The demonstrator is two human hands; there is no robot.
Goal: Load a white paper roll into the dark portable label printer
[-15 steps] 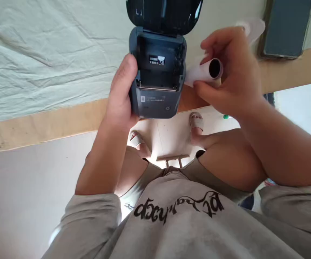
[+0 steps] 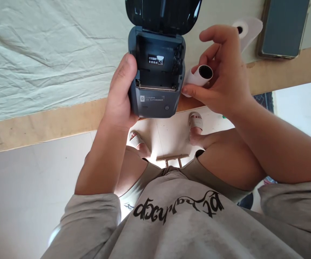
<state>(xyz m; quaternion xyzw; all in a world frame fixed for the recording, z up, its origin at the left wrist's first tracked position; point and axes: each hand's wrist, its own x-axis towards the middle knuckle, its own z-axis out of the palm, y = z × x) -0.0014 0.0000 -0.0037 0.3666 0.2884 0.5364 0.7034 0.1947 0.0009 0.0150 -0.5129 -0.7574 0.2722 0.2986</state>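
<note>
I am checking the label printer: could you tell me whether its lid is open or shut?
Open. The lid is swung back above the printer, baring its empty paper bay.

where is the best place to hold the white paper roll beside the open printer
Pinch the paper roll across its curved wall from the right, as the right hand does. The cylinder lies with its hollow end toward the camera, and the printer in the left hand blocks its left side.

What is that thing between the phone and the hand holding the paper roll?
In the head view, a second white paper roll lies between the right hand and the phone.
</note>
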